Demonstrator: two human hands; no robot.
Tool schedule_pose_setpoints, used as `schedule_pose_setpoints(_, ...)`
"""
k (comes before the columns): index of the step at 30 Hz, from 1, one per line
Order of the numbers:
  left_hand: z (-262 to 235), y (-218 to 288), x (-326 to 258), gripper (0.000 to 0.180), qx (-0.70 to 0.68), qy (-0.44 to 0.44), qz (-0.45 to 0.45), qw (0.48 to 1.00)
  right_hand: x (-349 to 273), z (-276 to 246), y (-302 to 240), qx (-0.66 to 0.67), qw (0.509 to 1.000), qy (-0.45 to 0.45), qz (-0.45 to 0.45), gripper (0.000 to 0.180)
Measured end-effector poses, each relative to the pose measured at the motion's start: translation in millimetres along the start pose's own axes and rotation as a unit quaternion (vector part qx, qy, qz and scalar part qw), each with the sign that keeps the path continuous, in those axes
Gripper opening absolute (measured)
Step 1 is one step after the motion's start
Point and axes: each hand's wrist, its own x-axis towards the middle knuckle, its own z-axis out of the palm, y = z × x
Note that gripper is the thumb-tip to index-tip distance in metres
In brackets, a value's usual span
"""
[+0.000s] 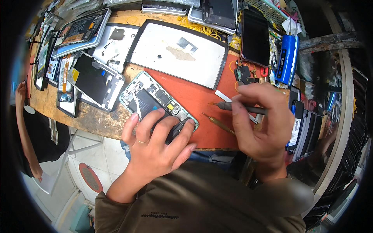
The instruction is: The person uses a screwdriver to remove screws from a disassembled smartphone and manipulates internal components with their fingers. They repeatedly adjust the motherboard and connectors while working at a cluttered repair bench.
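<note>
A smartphone (171, 104) with its inside bared lies at a slant on the bench's front edge, partly over a red mat (171, 83). Its black battery and light green frame show. Over its near side rests my left hand (155, 147), fingers spread, fingertips on the phone, covering its lower part. In my right hand (264, 128) a small screwdriver (237, 106) with a dark ribbed grip is pinched, pointing left above the mat, apart from the phone. Below it a brass-coloured pen-like tool (219, 123) lies on the mat, its right end hidden by my right hand.
A white tray (143, 50) with dark rims holds small scraps. Phone parts and a dark display panel (91, 79) crowd the left. A black phone (255, 37) and a blue cylinder (286, 60) stand back right. Another person's arm (27, 136) shows at far left.
</note>
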Motion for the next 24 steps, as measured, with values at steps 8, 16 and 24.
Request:
schedule_pose_setpoints(8,2.1,-12.8,-3.6,0.033,-0.085,0.020,-0.023,0.996,4.3,-3.3,-3.9,0.028,1.000,-0.003,-0.010,0.033)
schedule_pose_setpoints(16,7.3,-12.0,-5.6,0.029,-0.078,0.055,0.011,0.995,-1.7,0.0,-22.5,0.035,0.994,-0.090,-0.048,0.035)
schedule_pose_setpoints(24,9.5,-13.3,-2.1,0.028,-0.115,0.074,0.010,0.991,-3.3,0.7,-33.2,-0.002,0.997,-0.045,-0.061,0.031)
